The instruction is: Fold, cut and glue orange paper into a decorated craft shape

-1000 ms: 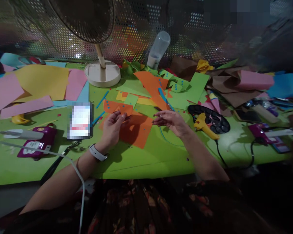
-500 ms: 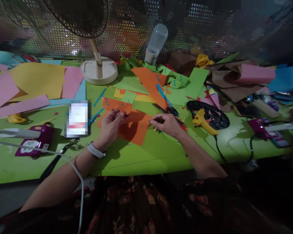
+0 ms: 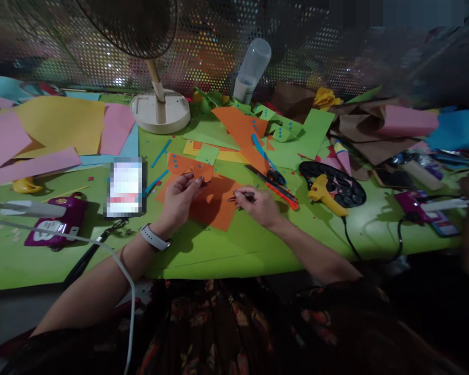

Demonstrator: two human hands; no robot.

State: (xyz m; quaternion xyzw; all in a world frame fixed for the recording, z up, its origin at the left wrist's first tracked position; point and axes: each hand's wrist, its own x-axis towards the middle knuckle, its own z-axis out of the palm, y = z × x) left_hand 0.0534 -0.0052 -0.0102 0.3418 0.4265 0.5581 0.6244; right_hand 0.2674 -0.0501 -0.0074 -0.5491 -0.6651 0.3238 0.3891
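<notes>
My left hand [image 3: 179, 200], with a pale watch band at the wrist, pinches the lower edge of a small orange paper piece [image 3: 189, 166] dotted with blue. Under it lies a larger orange sheet [image 3: 214, 208], flat on the green table. Over that sheet's right edge is my right hand [image 3: 256, 207], fingers drawn together on something small and dark that I cannot make out; a speck of blue shows at the fingertips. Just beyond my right hand are an orange cutter knife [image 3: 283, 196] and scissors [image 3: 274, 174]. Blue paper strips [image 3: 156, 182] rest left of the dotted piece.
A lit phone [image 3: 125, 187] and a purple box with a cable [image 3: 58, 224] are on the left. To the right sit a yellow glue gun [image 3: 328, 195] and a black palette [image 3: 346, 188]. A fan [image 3: 160, 117], bottle [image 3: 254, 67] and coloured papers line the back.
My right hand has come left, closer to my left hand, and the cutter knife beside it shows more fully. My left hand still holds the dotted orange piece.
</notes>
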